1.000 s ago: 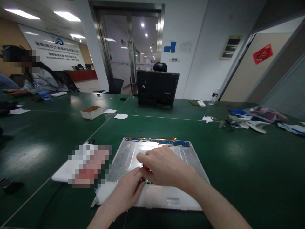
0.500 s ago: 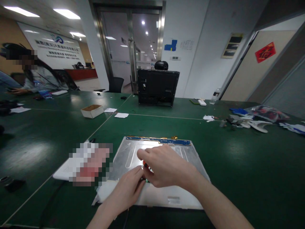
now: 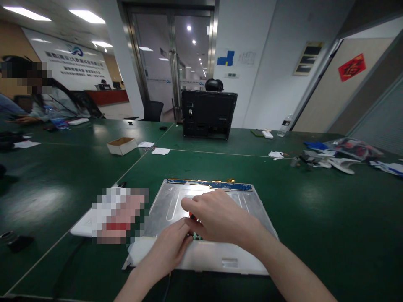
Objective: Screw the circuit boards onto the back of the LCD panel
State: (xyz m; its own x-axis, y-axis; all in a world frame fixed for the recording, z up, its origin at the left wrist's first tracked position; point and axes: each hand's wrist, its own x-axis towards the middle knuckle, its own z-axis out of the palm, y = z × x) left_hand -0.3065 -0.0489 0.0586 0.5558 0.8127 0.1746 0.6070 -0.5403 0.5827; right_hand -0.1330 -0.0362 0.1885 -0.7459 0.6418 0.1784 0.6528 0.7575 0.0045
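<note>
Head view: right hand [image 3: 218, 218] curls around a red object [image 3: 192, 216] just beyond the green board [image 3: 197, 237], left hand [image 3: 170, 244] alongside, grip hidden.

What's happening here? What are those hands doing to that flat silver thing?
A person is working on a silver panel lying on the green table. The right hand holds a small red thing, mostly hidden. The left hand is right beside it, near a green part. A blue strip runs along the panel's far edge.
</note>
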